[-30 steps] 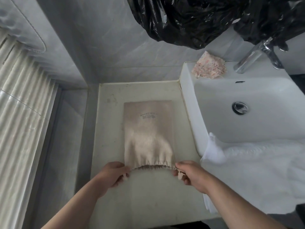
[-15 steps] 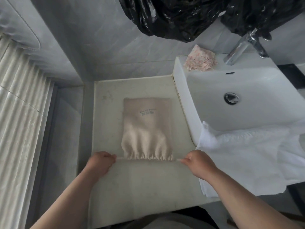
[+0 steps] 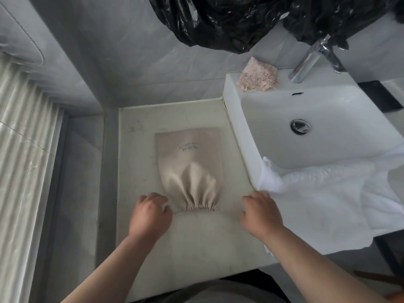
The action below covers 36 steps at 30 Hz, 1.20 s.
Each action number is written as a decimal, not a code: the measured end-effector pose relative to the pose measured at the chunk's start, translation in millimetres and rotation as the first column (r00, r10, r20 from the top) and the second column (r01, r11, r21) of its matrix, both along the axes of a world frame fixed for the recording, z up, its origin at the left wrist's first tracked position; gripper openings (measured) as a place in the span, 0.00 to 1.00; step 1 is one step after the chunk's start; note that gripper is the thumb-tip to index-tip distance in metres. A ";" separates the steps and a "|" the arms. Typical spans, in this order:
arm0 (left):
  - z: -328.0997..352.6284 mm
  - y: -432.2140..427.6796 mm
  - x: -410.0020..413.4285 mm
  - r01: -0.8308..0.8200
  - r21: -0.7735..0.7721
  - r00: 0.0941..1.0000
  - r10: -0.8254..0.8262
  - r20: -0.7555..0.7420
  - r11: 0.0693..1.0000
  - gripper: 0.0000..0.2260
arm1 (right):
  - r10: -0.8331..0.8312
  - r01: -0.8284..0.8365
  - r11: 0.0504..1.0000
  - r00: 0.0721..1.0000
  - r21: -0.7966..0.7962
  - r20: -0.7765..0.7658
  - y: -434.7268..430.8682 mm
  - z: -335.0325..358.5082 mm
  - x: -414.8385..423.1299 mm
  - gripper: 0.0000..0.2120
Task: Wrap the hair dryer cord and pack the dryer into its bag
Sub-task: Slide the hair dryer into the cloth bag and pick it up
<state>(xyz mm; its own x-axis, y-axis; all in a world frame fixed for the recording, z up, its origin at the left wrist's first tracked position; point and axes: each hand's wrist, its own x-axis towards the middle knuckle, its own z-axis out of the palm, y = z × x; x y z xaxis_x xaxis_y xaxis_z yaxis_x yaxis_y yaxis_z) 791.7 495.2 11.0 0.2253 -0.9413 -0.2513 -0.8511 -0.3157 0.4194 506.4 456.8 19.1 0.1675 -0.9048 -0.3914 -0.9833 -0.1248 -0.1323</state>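
A beige cloth drawstring bag with small dark print lies flat on the pale counter, its gathered mouth facing me and cinched narrow. My left hand is fisted just left of the mouth, and a thin drawstring runs from it to the bag. My right hand is curled to the right of the mouth, farther from it; the string on that side is too faint to make out. No hair dryer or cord shows outside the bag.
A white sink with a chrome tap stands at the right, a white towel draped over its front edge. A pink speckled cloth lies on its back corner. Black plastic hangs overhead. Left of the counter is a drop.
My hands moved apart sideways from the bag's mouth, and the mouth drew in from wide to a tight, narrow gather.
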 end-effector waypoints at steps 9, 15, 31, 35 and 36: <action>-7.5 -5.0 -15.2 -0.004 0.353 0.912 0.148 -0.382 0.936 0.12 | -0.190 0.094 0.946 0.935 0.309 0.298 -5.2 -26.9 54.0 0.18; -14.2 -3.3 -6.6 -0.136 0.321 0.879 0.264 -0.397 0.937 0.10 | -0.119 0.054 0.974 0.949 0.220 0.294 -3.3 -17.9 39.2 0.25; 12.0 -47.9 -21.0 0.113 0.141 0.972 -0.080 -0.221 0.984 0.29 | -0.550 0.509 0.832 0.713 0.219 0.435 13.1 -11.9 22.7 0.08; 14.1 -42.4 -40.2 0.111 0.165 0.979 -0.078 -0.190 0.980 0.22 | -0.672 0.608 0.735 0.593 0.300 0.443 9.1 -14.9 31.8 0.19; 14.5 -38.7 -43.6 0.144 0.144 0.973 -0.114 -0.199 0.979 0.19 | -0.708 0.633 0.696 0.530 0.338 0.466 5.1 -14.2 30.7 0.16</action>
<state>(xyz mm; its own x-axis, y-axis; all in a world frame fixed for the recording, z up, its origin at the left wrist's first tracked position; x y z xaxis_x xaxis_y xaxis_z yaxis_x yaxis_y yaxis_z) 748.0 456.5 25.4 0.0389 -0.9046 -0.4244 -0.7988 -0.2833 0.5307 537.1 461.9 4.9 -0.2636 -0.7941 -0.5476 -0.5256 0.5942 -0.6088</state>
